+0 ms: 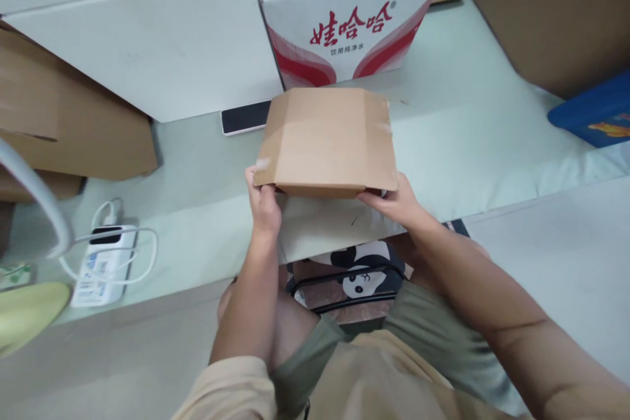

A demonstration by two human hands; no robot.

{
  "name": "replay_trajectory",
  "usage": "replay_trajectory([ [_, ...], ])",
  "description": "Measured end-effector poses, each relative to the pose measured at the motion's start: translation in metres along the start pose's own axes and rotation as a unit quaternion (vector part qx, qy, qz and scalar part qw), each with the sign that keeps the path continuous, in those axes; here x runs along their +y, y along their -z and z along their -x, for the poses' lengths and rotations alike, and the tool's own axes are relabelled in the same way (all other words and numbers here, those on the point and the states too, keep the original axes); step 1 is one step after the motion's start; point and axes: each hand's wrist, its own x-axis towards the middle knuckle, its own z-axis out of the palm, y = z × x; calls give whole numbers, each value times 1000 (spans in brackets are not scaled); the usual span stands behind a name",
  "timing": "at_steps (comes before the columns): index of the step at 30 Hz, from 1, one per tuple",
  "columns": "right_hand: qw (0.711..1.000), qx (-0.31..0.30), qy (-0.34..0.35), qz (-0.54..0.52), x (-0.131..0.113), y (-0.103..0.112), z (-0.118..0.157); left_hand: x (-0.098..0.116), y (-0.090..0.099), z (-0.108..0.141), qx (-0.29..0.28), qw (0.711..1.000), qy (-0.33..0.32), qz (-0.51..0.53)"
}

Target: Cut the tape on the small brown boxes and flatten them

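Note:
A brown cardboard box (322,138), its flaps spread at both sides, is held up over the near part of the pale green surface (443,111). My left hand (264,203) grips its near left corner, thumb toward me and the other fingers partly hidden by the cardboard. At the near right corner my right hand (394,200) is closed on the box, with the thumb along the lower edge and the remaining fingers behind the flap. The box's underside is mostly out of sight.
Behind stand a white-and-red carton (364,39) and a large white box (147,46). A dark flat device (245,118) lies beside them. At left is a white power bank (104,269) with cables; at right, a blue object (590,108). A panda-print item (367,282) sits below the edge.

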Motion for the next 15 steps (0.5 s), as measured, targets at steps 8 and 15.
replay_trajectory([
  [8,977,195,-84,-34,-13,7,-6,18,8,-9,-62,997,-20,-42],
  [15,952,239,-88,-167,1,16,-11,21,15,7,-74,993,-91,25],
])
